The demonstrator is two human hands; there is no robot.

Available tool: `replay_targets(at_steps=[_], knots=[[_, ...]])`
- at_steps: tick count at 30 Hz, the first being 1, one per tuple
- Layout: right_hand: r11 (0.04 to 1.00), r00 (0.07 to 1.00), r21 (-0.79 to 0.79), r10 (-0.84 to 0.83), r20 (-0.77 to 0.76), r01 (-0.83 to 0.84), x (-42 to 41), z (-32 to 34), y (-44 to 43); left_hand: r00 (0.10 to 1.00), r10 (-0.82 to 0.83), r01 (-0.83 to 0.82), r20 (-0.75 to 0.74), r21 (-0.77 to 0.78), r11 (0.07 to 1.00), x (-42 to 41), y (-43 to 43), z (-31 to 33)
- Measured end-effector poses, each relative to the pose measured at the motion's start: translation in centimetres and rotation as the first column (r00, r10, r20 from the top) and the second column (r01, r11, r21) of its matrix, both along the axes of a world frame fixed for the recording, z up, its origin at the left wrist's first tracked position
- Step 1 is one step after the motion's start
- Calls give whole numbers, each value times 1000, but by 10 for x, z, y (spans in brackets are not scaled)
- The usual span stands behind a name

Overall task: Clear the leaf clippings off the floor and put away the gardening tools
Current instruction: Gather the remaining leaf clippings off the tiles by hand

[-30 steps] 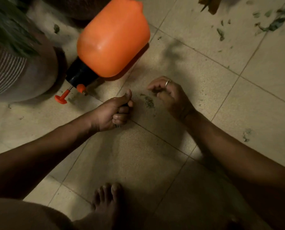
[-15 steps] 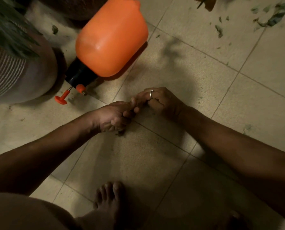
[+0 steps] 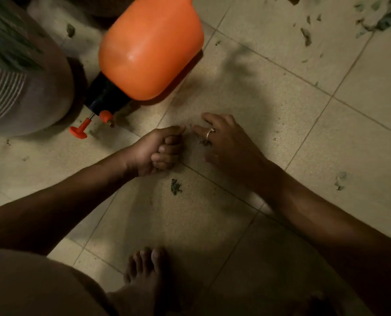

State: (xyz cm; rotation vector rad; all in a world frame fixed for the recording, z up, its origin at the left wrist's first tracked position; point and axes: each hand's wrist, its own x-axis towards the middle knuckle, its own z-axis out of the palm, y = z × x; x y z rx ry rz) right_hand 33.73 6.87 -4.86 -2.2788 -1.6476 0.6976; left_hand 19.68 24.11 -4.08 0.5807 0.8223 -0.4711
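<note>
Beige speckled floor (image 3: 269, 124) in dim light, cut by pale grout lines. At upper centre, an orange sprayer (image 3: 151, 49) on its side, black pump head (image 3: 108, 96) pointing down-left, orange plunger handle (image 3: 78, 131) down at the tile. Just beside it on the left, a rounded grey pot (image 3: 41, 94) with a ribbed band, dark plant leaves (image 3: 7, 42) overhanging.

Low over the middle of the floor, the left hand (image 3: 160, 150), its fingers (image 3: 165, 156) curled tight into the palm, thumb laid along the top and pointing right. Contents of the fist, if any, hidden.

Just beside it, palm down, the right hand (image 3: 226, 144), fingers (image 3: 212, 118) straight and spread, a ring (image 3: 210, 133) on one of them, fingertips near the left thumb yet apart from it. Holds nothing visible; contact with the tile not clear.

Scattered leaf clippings (image 3: 176, 187): one small dark green clump on the tile just below the left hand, a few crumbs under the right hand, a loose spread well apart in the top right corner, single scraps at the right edge and near the pot.

At the bottom edge, a bare foot (image 3: 146, 270) flat on the floor, a bent leg (image 3: 30, 286) at lower left.
</note>
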Motion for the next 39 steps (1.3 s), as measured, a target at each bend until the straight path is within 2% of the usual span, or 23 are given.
replay_targets(at_steps=[4,9,12,16,17,18,19,21,23,24,26,28,31,34,36,39], knots=[[996,991,92,6,136,-19,-20,0,10,999,17,-18,-35,-30,999,2,3,-1],[986,986,160,13,167,-40,-36,11,8,995,78,-82,-67,-54,995,5,5,3],[985,981,167,2,196,-36,-41,15,9,983,112,-112,-142,7,994,7,3,6],[994,997,111,13,81,-22,-34,11,11,966,131,-102,-221,134,986,8,0,12],[999,1000,27,-20,11,20,-25,12,14,965,129,-93,-229,161,983,8,-1,12],[992,985,-41,-122,-119,118,-16,14,18,965,125,-85,-232,175,981,7,-1,12],[963,923,-93,-270,-274,254,-8,19,21,965,119,-77,-233,179,981,7,-2,11],[867,686,-159,-475,-551,472,2,29,26,965,112,-70,-238,177,982,6,-5,10],[829,522,-148,-467,-714,539,-1,38,31,969,99,-54,-227,196,979,5,-9,11],[834,494,-121,-428,-757,537,-6,42,34,973,90,-46,-211,206,978,6,-10,13],[849,507,-43,-355,-785,527,-18,47,39,981,88,-50,-172,213,976,9,-13,18],[851,572,37,-320,-756,524,-26,45,42,984,88,-53,-154,218,975,11,-13,21],[877,739,169,-258,-622,449,-35,39,45,980,54,-10,-190,221,975,8,-11,24],[898,865,290,-165,-474,330,-44,33,45,978,6,29,-210,164,986,4,-10,24],[886,927,399,-82,-365,235,-48,27,45,976,-12,44,-217,142,989,2,-9,22],[890,967,444,16,-254,102,-45,18,46,976,-39,78,-215,177,981,-5,-4,18]])
